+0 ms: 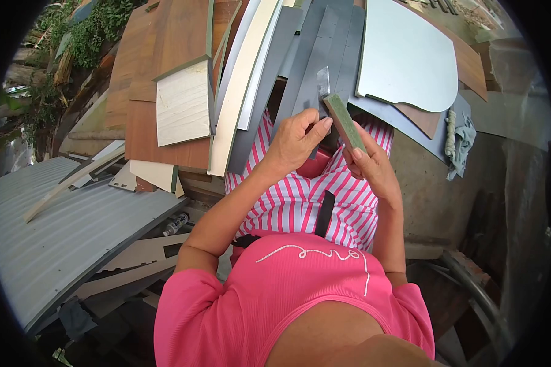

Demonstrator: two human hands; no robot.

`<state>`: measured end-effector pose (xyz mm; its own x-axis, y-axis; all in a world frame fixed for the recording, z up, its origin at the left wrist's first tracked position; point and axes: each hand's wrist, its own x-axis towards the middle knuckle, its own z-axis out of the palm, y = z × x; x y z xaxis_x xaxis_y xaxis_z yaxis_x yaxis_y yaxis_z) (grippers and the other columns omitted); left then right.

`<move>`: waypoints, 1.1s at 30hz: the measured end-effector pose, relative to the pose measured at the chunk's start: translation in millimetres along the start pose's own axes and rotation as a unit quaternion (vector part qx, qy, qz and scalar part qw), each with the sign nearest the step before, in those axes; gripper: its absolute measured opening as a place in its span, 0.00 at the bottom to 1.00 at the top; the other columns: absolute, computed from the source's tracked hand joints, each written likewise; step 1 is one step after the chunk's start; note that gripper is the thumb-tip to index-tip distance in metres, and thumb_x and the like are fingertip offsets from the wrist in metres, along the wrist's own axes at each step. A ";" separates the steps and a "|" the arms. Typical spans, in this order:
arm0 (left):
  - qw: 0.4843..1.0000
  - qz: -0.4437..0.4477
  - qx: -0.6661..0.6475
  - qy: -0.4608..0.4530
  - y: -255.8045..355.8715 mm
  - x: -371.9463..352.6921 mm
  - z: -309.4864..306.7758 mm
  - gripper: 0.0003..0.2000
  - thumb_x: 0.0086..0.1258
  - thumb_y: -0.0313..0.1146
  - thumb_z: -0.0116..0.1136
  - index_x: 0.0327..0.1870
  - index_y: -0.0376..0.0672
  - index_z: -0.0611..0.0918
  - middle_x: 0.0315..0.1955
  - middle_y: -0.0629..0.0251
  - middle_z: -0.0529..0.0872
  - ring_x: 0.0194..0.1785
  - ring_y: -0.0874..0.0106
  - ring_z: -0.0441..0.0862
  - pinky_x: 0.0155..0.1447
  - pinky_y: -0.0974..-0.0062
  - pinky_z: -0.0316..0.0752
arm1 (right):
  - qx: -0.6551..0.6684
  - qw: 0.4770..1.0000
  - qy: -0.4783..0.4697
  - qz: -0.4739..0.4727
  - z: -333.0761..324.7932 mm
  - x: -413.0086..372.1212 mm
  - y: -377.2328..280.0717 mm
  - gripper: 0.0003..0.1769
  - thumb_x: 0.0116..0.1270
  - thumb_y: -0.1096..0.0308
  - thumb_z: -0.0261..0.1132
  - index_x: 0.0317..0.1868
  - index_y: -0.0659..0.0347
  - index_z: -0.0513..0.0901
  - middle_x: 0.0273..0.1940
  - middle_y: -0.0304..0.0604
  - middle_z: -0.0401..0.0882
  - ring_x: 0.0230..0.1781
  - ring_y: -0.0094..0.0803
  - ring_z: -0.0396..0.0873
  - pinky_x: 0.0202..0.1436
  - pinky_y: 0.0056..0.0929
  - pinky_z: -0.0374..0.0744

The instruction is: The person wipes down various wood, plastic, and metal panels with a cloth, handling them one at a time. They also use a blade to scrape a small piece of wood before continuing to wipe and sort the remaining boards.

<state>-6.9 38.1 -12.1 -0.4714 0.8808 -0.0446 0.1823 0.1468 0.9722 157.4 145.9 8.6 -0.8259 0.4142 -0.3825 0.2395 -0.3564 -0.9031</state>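
Observation:
My right hand point(374, 160) is closed around a short, narrow strip of board point(347, 124) with a green, fibrous edge, tilted over my lap. Beside its upper end, my left hand point(300, 142) is closed, thumb against the bent fingers, on a thin shiny flat strip point(323, 82) that sticks up past the board piece. The lower part of the shiny strip is hidden by the fingers. Below both hands are my pink-and-white striped trousers point(294, 205). Directly ahead lie long grey panels point(315, 58).
A white panel with a curved corner point(407, 58) lies at the right, near a grey cloth point(464, 139). Wood-grain boards point(180, 33) and a cream panel piece point(183, 104) are stacked at the left. Corrugated sheeting point(73, 214) and a small bottle point(176, 224) are lower left.

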 end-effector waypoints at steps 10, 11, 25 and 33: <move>0.992 0.034 -0.059 0.102 15.8 -24.4 11.9 0.17 0.70 0.38 0.53 0.23 0.36 0.67 0.15 0.60 0.68 0.20 0.74 0.63 0.26 0.71 0.62 | -0.034 0.996 -0.076 0.026 -13.7 0.5 -15.4 0.44 0.60 0.45 0.63 0.68 0.63 0.60 0.26 0.31 0.67 0.21 0.15 0.62 0.21 0.16 0.60; 0.992 0.032 -0.059 0.106 16.5 -22.8 10.6 0.17 0.70 0.38 0.53 0.23 0.36 0.67 0.15 0.60 0.68 0.20 0.74 0.63 0.26 0.71 0.62 | -0.025 0.996 -0.081 0.027 -12.8 2.5 -13.4 0.44 0.60 0.44 0.62 0.68 0.63 0.60 0.26 0.31 0.67 0.21 0.15 0.62 0.21 0.16 0.61; 0.991 -0.108 -0.028 0.068 24.2 -13.9 -20.0 0.26 0.73 0.53 0.41 0.25 0.38 0.75 0.16 0.71 0.70 0.21 0.81 0.67 0.26 0.81 0.62 | 0.364 0.915 -0.168 0.050 3.3 10.5 60.2 0.45 0.63 0.39 0.57 0.66 0.68 0.58 0.27 0.37 0.68 0.16 0.15 0.61 0.15 0.15 0.61; 0.991 -0.087 -0.104 0.016 13.4 -12.6 21.8 0.17 0.71 0.44 0.52 0.40 0.35 0.78 0.26 0.66 0.80 0.29 0.81 0.75 0.34 0.83 0.70 | 0.513 0.828 -0.218 0.052 -0.5 6.4 78.3 0.37 0.67 0.39 0.51 0.61 0.64 0.64 0.25 0.37 0.67 0.14 0.15 0.60 0.12 0.13 0.60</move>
<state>20.3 38.8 -3.5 -0.5074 0.8354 -0.2113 -0.0846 0.1957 0.9770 171.1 121.1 -64.7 -0.9875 0.0746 -0.1390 -0.0547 -0.9884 -0.1420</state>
